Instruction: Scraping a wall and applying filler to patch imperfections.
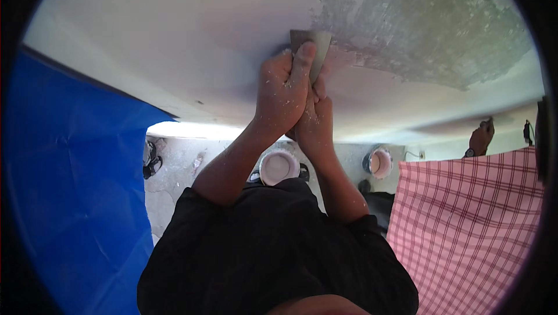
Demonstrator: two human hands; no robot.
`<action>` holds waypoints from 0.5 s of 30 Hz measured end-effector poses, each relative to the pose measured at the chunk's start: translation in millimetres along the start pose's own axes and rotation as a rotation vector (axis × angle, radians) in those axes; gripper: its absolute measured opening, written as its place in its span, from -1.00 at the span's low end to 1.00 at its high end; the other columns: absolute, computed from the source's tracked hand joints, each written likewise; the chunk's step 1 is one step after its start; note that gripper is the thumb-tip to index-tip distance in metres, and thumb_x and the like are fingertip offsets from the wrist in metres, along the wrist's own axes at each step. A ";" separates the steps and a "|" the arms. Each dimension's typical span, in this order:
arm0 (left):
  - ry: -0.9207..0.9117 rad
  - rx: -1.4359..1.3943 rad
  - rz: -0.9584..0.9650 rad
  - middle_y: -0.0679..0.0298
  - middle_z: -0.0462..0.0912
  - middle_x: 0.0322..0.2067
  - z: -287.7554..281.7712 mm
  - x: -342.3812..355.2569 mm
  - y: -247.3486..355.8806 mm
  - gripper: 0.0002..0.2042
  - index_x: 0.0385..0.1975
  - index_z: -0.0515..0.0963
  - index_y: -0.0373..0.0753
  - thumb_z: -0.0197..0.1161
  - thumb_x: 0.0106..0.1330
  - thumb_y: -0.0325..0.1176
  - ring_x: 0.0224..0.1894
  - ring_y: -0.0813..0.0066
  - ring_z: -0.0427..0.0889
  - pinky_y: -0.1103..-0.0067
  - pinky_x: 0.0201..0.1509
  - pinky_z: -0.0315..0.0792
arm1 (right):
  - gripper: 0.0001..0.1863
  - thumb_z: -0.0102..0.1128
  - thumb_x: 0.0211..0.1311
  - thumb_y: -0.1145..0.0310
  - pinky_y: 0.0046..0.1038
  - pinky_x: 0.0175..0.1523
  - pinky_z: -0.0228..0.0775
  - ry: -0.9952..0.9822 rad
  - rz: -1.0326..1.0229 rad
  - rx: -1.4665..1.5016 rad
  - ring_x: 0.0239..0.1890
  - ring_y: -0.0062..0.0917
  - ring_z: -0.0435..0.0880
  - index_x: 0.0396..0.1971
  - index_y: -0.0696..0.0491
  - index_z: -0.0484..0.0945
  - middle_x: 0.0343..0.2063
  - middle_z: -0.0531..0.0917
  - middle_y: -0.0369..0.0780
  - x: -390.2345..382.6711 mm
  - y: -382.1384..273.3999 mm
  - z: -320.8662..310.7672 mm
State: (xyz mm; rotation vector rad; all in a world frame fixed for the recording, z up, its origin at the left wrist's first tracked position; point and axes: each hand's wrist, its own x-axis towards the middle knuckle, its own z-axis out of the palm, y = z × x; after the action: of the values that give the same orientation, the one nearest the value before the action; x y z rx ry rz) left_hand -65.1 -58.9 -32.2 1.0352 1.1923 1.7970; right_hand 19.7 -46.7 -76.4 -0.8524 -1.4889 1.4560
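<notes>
A putty knife (322, 47) with a wide flat metal blade is pressed to, or very near, the pale wall (151, 41). My left hand (282, 94) is closed on it, thumb lying up along the blade. Just below and to the right, my right hand (317, 120) is wrapped round its lower part, and the handle is mostly hidden by my fingers. White flecks of filler dot both hands. Right of the blade spreads a rough grey-green patch (424, 24) with scraped edges; the wall to its left looks smoother and whiter.
A bucket of pale filler (279, 166) stands on the floor below my arms, and another bucket (381, 162) is farther right. Blue sheeting (75, 187) hangs at left, pink checked cloth (465, 210) at right. Another person's hand (481, 137) touches the wall beyond the cloth. Sandals (153, 161) lie at left.
</notes>
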 end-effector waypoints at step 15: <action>-0.038 -0.099 0.066 0.24 0.56 -0.67 0.2 11.6 29.3 -0.56 -0.48 0.52 -0.43 0.03 0.52 -0.14 -0.66 0.62 0.52 0.65 -0.62 0.34 | -0.60 -0.11 0.51 0.09 -0.68 -0.46 0.38 -0.022 0.065 -0.068 -0.48 -0.71 0.57 0.07 0.12 0.34 -0.43 0.60 -0.29 5.2 -46.0 1.4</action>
State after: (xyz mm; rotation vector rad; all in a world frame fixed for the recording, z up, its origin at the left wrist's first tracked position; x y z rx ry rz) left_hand -73.7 -57.4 -1.8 1.0583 1.0468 1.8593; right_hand 20.8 -46.4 -30.0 -0.9360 -1.5475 1.4731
